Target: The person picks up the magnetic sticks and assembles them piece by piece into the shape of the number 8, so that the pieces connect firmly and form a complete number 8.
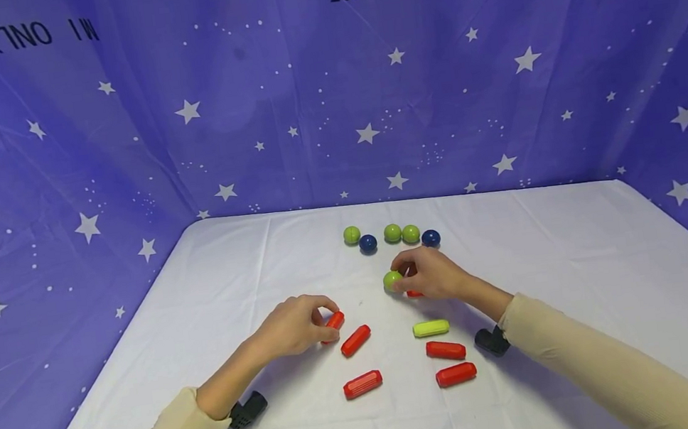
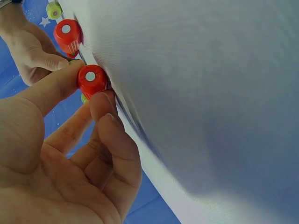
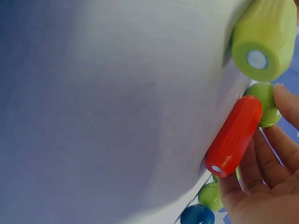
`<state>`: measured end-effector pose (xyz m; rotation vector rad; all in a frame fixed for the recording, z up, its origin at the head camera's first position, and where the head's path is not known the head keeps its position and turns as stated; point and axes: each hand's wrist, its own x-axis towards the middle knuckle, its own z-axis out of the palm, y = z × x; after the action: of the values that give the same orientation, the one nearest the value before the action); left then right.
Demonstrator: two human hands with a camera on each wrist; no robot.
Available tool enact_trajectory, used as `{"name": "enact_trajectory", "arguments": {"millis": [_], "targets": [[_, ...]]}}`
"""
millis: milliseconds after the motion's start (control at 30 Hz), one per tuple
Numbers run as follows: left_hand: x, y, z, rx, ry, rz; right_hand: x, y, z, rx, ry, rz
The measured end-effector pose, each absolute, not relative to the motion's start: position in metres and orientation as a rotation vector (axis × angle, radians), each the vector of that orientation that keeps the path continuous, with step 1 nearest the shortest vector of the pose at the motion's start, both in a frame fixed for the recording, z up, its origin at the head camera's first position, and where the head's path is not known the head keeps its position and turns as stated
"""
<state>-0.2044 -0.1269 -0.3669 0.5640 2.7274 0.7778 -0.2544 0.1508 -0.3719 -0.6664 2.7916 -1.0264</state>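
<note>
Thumb and fingers of my left hand pinch a red rod low over the white cloth. In the left wrist view a pale disc shows in the end of that red rod. My right hand holds a green ball between thumb and fingertips. Partly hidden under that hand is another red rod. The right wrist view has this red rod beside the green ball; whether they touch, I cannot tell. A second red rod lies just right of my left hand.
Green balls and two blue balls sit in a loose row further back. A yellow-green rod and more red rods lie nearer on the white cloth. A purple star-patterned curtain surrounds the table.
</note>
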Motion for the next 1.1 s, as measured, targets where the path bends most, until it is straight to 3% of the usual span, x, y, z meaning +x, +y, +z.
{"name": "enact_trajectory", "arguments": {"millis": [467,1100], "targets": [[-0.209,-0.127,-0.364,0.649,2.709,0.778,-0.255,0.15,-0.373,-0.628,2.791,-1.017],[-0.257,-0.089,-0.354,0.888,2.875,0.627,-0.257,0.153,-0.373,-0.653,2.768,-1.007]]}}
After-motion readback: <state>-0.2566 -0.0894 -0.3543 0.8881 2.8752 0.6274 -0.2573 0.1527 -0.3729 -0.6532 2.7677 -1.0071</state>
